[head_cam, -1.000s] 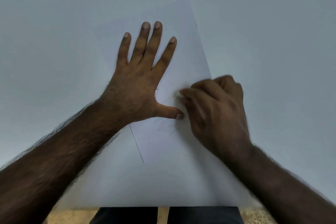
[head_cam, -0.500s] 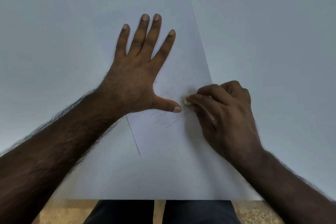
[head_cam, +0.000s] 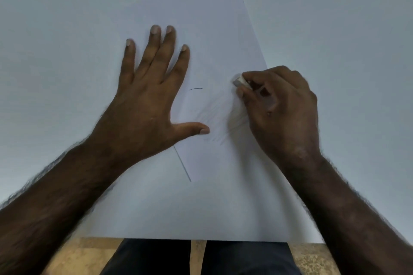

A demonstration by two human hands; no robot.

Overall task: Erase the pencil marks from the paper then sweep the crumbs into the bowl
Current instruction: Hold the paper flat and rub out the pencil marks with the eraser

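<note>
Paper (head_cam: 223, 35), thin and floppy, lying mid-table, likely creasing if rubbed unheld. Left hand (head_cam: 143, 107) pressing flat, fingers spread, at nine o'clock; right hand (head_cam: 281, 109) pinching eraser (head_cam: 240, 81) at three o'clock.

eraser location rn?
Head view: eraser pinched in the right hand, on the paper near its right edge, right of the left hand.

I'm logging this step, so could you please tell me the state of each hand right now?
Left hand: open, fingers spread, pressing flat on the paper.
Right hand: closed, pinching the eraser.
</note>
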